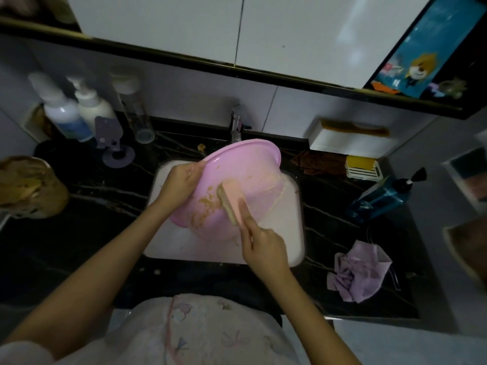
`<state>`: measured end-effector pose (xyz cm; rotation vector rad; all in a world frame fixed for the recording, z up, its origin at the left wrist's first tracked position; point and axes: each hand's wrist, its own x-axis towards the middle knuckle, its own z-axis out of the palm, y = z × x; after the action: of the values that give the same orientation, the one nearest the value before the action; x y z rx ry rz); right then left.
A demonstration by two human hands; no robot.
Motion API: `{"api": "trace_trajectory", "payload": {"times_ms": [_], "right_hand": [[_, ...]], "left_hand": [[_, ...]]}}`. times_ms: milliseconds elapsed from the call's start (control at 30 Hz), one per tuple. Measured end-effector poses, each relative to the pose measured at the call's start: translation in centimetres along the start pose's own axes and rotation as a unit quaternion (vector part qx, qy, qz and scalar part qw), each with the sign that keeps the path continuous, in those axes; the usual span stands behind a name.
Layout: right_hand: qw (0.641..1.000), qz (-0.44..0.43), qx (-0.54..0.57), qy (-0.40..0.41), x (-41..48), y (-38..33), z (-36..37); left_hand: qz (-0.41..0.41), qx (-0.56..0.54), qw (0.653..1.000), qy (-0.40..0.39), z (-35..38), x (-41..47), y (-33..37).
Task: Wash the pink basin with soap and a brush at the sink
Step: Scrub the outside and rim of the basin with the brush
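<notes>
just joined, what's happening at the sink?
A person is scrubbing a pink basin held tilted over the white sink. The left hand grips the basin's rim, and the right hand holds a brush with its bristles against the inside wall. Tan residue is smeared across the inside, so the wash is not finished. I can't tell whether the tap is running.
</notes>
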<state>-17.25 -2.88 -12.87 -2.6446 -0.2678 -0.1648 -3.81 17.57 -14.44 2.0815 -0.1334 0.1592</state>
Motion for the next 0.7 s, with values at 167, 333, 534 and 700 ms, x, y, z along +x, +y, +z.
{"api": "trace_trajectory", "payload": {"times_ms": [167, 333, 534, 700], "right_hand": [[0.972, 0.190, 0.116, 0.072, 2.5, 5.2, -1.4], [0.974, 0.168, 0.144, 0.040, 3.6, 1.6, -0.6], [0.972, 0.174, 0.154, 0.023, 1.3, 4.9, -1.6], [0.949, 0.233, 0.210, 0.044, 5.3, 4.4, -2.7]], "left_hand": [[-0.005, -0.013, 1.000, -0.010, 0.4, 0.1, -0.5], [0.002, 0.010, 1.000, 0.008, 0.1, 0.0, -0.3], [0.004, -0.007, 1.000, 0.007, 0.2, -0.4, -0.5], [-0.009, -0.027, 1.000, -0.002, 0.1, -0.3, -0.7]]}}
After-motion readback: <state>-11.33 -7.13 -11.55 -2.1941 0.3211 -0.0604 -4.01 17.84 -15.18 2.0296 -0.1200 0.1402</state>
